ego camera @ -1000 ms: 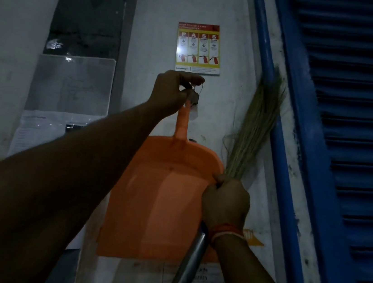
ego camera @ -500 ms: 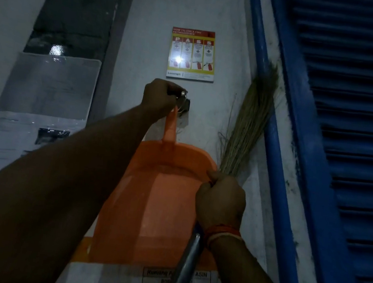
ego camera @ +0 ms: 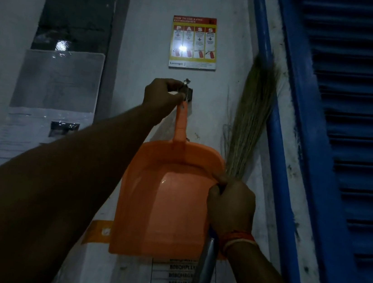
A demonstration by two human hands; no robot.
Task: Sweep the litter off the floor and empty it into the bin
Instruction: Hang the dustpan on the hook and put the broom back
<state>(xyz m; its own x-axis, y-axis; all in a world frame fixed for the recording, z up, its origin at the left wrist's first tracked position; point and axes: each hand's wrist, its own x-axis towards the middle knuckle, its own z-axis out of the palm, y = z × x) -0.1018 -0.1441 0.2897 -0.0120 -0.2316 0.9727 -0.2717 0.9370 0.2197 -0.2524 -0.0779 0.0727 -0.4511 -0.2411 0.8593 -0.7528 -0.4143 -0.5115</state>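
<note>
Dim, bluish, underexposed wide-angle view: small glare spots on the fire-extinguisher poster (ego camera: 194, 43) and the clear plastic sheet (ego camera: 57, 79), near forearms almost black, vertical lines leaning at the edges, fine detail soft and grainy.

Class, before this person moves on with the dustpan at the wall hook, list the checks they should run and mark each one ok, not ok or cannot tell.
1. Left hand holds the top of the dustpan handle at the hook: ok.
2. Handle's hole sits on or is free of the hook: cannot tell, the fingers hide it.
3. Right hand grips the broom, bristles up: ok.
4. Broom is clear of the dustpan: not ok, the right hand overlaps the pan's right edge.
5. Bristles are clear of the blue shutter: cannot tell, they stand close to its frame.
6. Pan is empty: ok, no litter shows in it.
</note>
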